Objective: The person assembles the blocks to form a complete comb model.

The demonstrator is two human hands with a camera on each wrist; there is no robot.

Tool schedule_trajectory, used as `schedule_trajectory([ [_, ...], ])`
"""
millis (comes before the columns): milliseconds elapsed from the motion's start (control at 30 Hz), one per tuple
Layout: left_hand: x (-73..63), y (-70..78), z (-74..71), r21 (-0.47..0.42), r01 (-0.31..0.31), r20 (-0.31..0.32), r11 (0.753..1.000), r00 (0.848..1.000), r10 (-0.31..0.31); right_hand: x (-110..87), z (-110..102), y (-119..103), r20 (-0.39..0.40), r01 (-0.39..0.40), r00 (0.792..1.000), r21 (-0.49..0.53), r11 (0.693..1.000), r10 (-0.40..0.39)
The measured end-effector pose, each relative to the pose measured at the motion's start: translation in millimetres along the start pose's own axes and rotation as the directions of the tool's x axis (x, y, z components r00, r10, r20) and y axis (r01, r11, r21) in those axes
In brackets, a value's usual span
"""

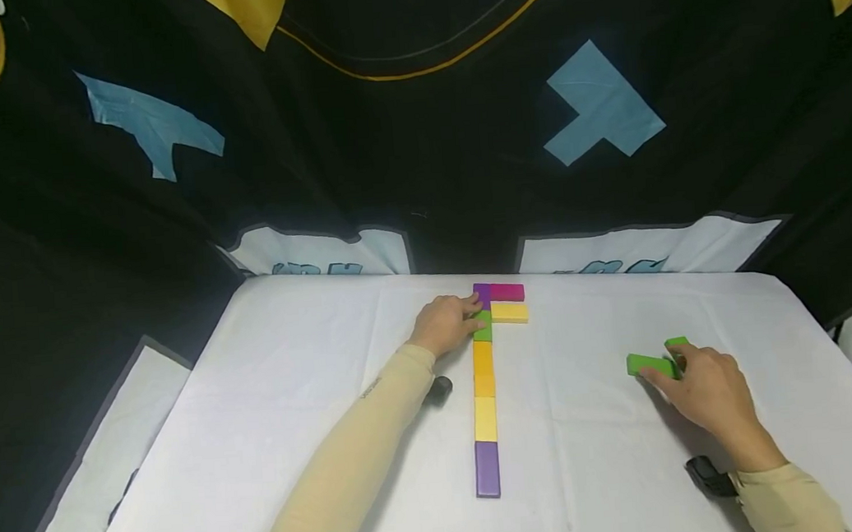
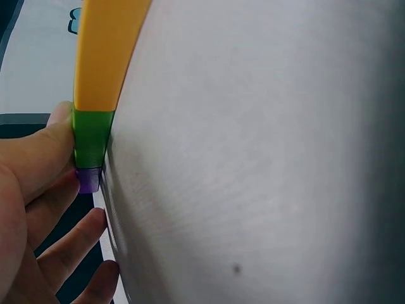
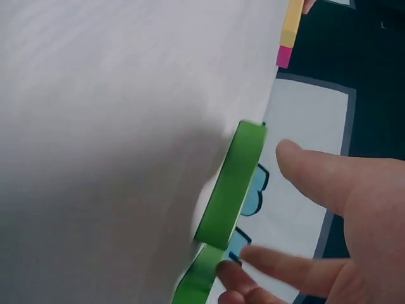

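My left hand (image 1: 442,324) reaches to the far end of a column of coloured blocks, its fingertips touching the purple block (image 1: 482,295) and the green block (image 1: 482,328). In the left wrist view its thumb lies against that green block (image 2: 92,139). On the right, my right hand (image 1: 709,386) hovers over two loose green blocks, one nearer (image 1: 651,365) and one partly behind the fingers (image 1: 676,342). A gap shows between its thumb and the longer green block (image 3: 233,183) in the right wrist view; fingertips are close to the other green block (image 3: 199,278).
Below the green block the column runs through orange (image 1: 483,369), yellow (image 1: 485,418) and purple (image 1: 487,469) blocks. A magenta block (image 1: 507,292) and a yellow block (image 1: 509,313) stick out rightward at its top. Black patterned cloth (image 1: 418,159) hangs behind the white table (image 1: 595,452).
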State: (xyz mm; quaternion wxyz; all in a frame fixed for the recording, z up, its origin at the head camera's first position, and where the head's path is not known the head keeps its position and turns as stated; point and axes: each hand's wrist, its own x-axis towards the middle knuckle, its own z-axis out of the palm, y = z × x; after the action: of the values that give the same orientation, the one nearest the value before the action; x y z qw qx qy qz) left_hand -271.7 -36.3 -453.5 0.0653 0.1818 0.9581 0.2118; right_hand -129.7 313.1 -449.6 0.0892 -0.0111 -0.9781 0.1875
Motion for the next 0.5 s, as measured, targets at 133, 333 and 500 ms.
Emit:
schedule_trajectory([
  [133, -0.6, 0.2, -0.3, -0.014, 0.002, -0.001, 1.0, 1.0, -0.002, 0.9, -2.0, -6.0, 0.045, -0.052, 0.998, -0.041, 0.998, 0.054],
  [333, 0.4, -2.1, 1.2, -0.015, 0.002, 0.009, 1.0, 1.0, -0.002, 4.3, 1.4, -14.5, 0.084, -0.075, 0.993, -0.081, 0.994, 0.082],
  [500, -0.1, -2.3, 0.2, -0.011, -0.003, 0.007, 1.0, 1.0, 0.003, 7.5, 3.1, -18.6, 0.098, -0.071, 0.992, -0.09, 0.993, 0.08],
])
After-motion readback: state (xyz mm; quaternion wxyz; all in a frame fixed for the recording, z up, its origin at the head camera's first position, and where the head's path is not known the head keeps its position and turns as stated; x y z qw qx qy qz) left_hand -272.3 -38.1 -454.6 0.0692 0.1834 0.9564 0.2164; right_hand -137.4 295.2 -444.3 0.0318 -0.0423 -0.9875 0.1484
